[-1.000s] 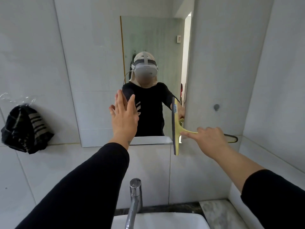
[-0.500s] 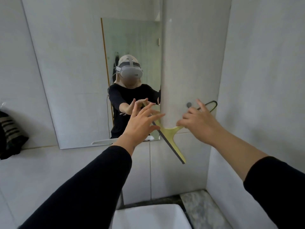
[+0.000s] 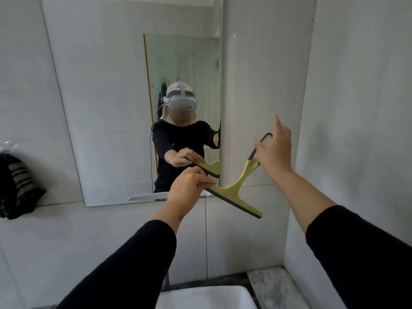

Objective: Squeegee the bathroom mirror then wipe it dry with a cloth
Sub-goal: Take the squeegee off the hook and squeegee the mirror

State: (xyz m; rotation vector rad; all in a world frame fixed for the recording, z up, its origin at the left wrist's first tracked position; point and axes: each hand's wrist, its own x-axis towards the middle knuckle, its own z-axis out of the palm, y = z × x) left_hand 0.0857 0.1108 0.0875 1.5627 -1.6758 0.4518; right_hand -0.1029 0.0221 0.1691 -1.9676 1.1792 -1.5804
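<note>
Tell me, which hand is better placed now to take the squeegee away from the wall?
Left. The left hand pinches the blade end of the squeegee. The right hand has its fingers spread beside the handle loop, so it probably gives no grip.

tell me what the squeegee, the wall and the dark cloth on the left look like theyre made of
Squeegee: probably moulded plastic, matt yellow-green, with a dark strip along the blade that looks like rubber. Wall: glazed ceramic tile, going by the grout lines and soft sheen. Cloth: soft fabric, dark with pale stripes, bunched and drooping in folds; weave too blurred to tell.
</note>
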